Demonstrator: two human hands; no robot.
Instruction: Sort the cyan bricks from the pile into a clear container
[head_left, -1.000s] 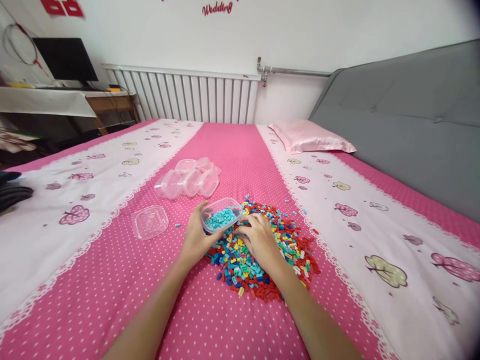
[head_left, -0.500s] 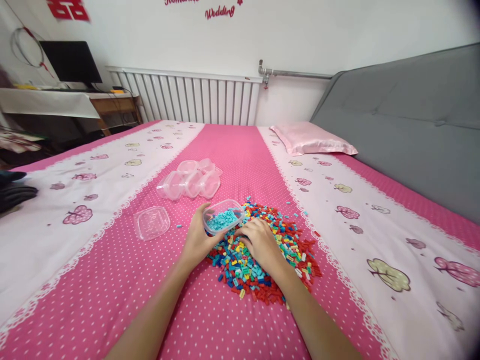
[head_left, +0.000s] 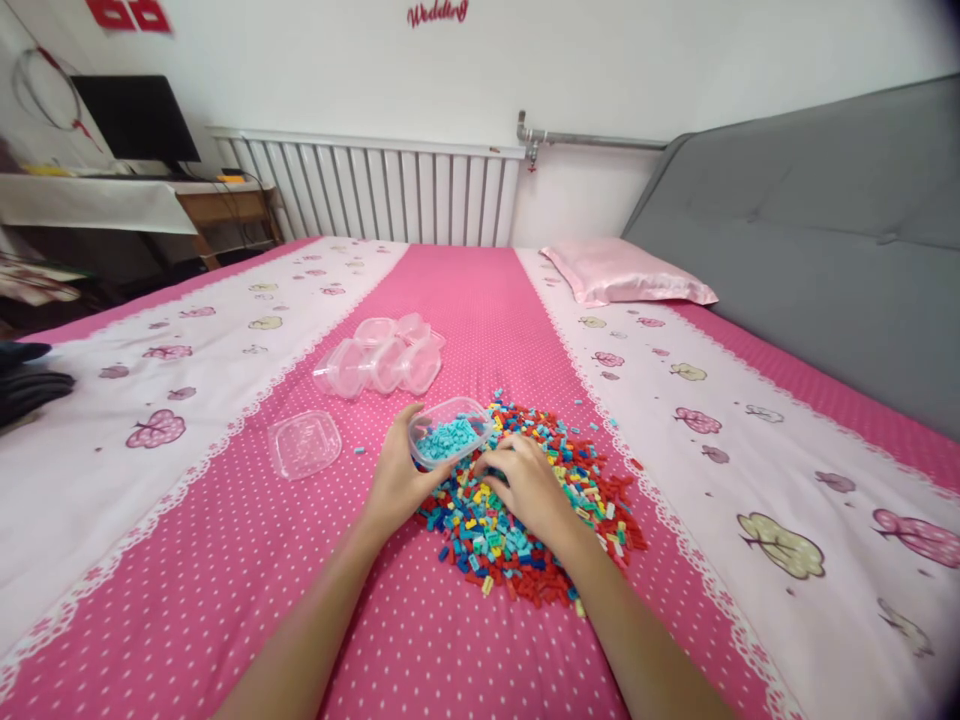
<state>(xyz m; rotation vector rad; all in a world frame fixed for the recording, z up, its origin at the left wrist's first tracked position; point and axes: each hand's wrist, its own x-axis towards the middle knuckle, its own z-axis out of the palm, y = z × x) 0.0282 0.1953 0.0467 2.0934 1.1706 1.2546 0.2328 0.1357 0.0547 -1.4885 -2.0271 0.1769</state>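
Note:
My left hand (head_left: 401,470) grips a clear plastic container (head_left: 452,408) by its left side, tilted over the edge of a brick pile. Light-blue toy bricks (head_left: 448,437) lie inside it. Just right of the container, my right hand (head_left: 523,482) reaches into the heap of small toy bricks (head_left: 540,580), which mixes red, blue, light blue, yellow and white. Its fingers are curled down close together among the bricks; what they pinch, if anything, is hidden. A clear square lid (head_left: 305,444) rests on the bedspread to the left, with one loose light-blue brick (head_left: 359,450) beside it.
Several clear containers (head_left: 382,365) are grouped beyond my left hand on the pink bedspread (head_left: 457,290). A pink pillow (head_left: 626,271) lies far right against the grey headboard (head_left: 817,220). Behind the bed stand a white radiator (head_left: 375,190) and a desk with a monitor (head_left: 136,118).
The camera view has shifted slightly. Both hands keep nearly the same places, with the container still in the left and the right fingers still among the bricks.

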